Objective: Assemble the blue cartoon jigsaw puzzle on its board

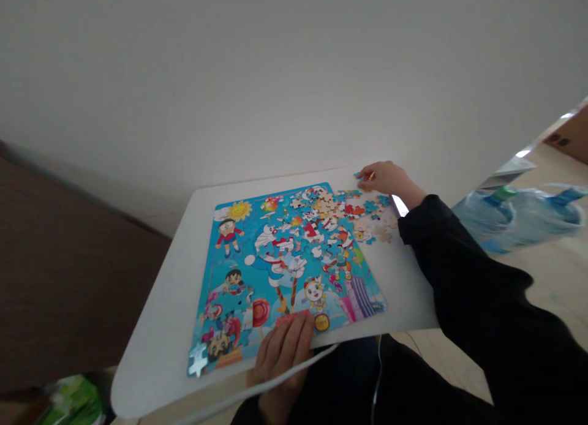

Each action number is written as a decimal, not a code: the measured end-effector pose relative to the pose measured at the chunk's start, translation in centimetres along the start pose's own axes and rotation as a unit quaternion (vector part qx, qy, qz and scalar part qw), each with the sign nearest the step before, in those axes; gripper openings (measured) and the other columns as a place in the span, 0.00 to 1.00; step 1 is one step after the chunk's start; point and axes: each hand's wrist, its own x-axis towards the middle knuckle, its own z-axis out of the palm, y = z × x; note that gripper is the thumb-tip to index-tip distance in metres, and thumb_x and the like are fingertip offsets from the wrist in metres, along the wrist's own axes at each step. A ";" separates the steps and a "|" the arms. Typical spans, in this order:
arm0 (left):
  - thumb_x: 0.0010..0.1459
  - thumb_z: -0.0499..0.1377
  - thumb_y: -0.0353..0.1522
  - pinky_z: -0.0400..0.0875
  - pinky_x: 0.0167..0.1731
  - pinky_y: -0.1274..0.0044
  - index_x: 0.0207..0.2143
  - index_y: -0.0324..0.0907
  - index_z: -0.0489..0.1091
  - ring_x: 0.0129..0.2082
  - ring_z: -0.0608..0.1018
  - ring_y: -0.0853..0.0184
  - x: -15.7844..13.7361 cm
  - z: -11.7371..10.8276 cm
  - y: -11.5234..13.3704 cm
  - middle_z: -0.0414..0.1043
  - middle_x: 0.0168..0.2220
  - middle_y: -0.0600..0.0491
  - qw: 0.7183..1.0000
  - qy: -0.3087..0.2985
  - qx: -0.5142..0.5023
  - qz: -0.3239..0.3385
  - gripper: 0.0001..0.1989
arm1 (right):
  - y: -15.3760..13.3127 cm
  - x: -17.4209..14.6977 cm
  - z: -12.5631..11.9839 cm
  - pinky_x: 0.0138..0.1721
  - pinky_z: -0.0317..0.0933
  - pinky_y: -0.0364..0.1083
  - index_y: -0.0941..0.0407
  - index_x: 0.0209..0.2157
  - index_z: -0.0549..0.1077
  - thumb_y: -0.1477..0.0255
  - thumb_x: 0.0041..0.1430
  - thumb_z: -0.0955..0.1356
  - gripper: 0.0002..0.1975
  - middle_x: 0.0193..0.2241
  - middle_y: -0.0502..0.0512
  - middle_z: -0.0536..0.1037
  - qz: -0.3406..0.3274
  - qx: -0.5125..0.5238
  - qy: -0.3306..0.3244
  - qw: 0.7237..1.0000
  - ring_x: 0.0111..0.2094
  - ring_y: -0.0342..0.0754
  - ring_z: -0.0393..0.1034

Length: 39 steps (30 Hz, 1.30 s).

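A jigsaw puzzle [250,244] with cartoon figures on a blue ground lies partly assembled in its flat board. My left hand [287,351] rests at the board's near edge, its fingers stretched out flat over the lower border. At the far right of the table, my right hand [386,177] has its fingers curled together in a pinch, with a small jigsaw piece [371,176] showing between them. A blue piece shows just by those fingertips. Loose jigsaw pieces [353,209] are heaped on the board's upper right and on the tabletop beside it.
The white table [160,327] stands against a pale wall [294,76]. A lit phone [399,206] lies partly behind my right wrist. A white cable [275,382] crosses in front of my left hand. Wrapped large water bottles [509,217] stand on the floor at right.
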 end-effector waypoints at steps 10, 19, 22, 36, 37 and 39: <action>0.63 0.52 0.27 0.62 0.51 0.75 0.44 0.42 0.74 0.41 0.76 0.67 0.0 -0.1 0.1 0.79 0.36 0.52 1.000 -0.006 0.009 -0.012 0.12 | -0.8 0.1 0.7 0.37 0.63 0.46 0.55 0.47 0.77 0.63 0.48 0.70 0.22 0.37 0.55 0.80 -0.109 0.038 -0.052 0.992 0.36 0.49 0.73; 0.64 0.52 0.27 0.63 0.47 0.74 0.41 0.40 0.75 0.40 0.76 0.65 0.2 -0.1 0.1 0.79 0.36 0.51 1.000 -0.005 0.004 -0.009 0.12 | -0.5 0.3 0.0 0.35 0.64 0.46 0.58 0.33 0.79 0.64 0.48 0.70 0.13 0.29 0.57 0.80 -0.032 0.105 -0.010 0.994 0.32 0.49 0.73; 0.64 0.52 0.27 0.63 0.46 0.73 0.40 0.40 0.75 0.40 0.76 0.65 0.3 -0.1 0.1 0.79 0.35 0.51 1.000 0.002 0.004 -0.004 0.11 | -0.1 0.3 -1.3 0.30 0.64 0.45 0.59 0.33 0.79 0.62 0.50 0.69 0.15 0.26 0.56 0.79 0.007 0.142 -0.032 0.989 0.26 0.46 0.71; 0.63 0.53 0.29 0.63 0.51 0.74 0.43 0.41 0.74 0.41 0.77 0.66 0.0 -0.3 0.1 0.79 0.36 0.51 1.000 -0.008 0.009 -0.004 0.11 | 0.5 -11.6 -1.8 0.23 0.54 0.44 0.53 0.19 0.73 0.49 0.52 0.65 0.23 0.16 0.49 0.71 -0.123 0.107 -0.270 0.949 0.20 0.43 0.64; 0.63 0.53 0.29 0.63 0.51 0.74 0.44 0.41 0.74 0.41 0.77 0.66 0.0 -0.3 0.1 0.79 0.36 0.51 1.000 -0.010 0.007 -0.007 0.11 | 0.4 -11.8 -1.6 0.23 0.54 0.44 0.53 0.18 0.73 0.49 0.52 0.65 0.23 0.15 0.49 0.71 -0.118 0.092 -0.251 0.956 0.19 0.43 0.63; 0.63 0.53 0.29 0.62 0.52 0.74 0.45 0.41 0.73 0.41 0.77 0.66 0.0 -0.3 0.1 0.79 0.36 0.51 1.000 -0.012 0.005 -0.009 0.12 | 0.0 -11.6 -1.5 0.23 0.53 0.44 0.53 0.18 0.72 0.50 0.52 0.65 0.22 0.16 0.49 0.71 -0.116 0.064 -0.204 0.970 0.19 0.43 0.64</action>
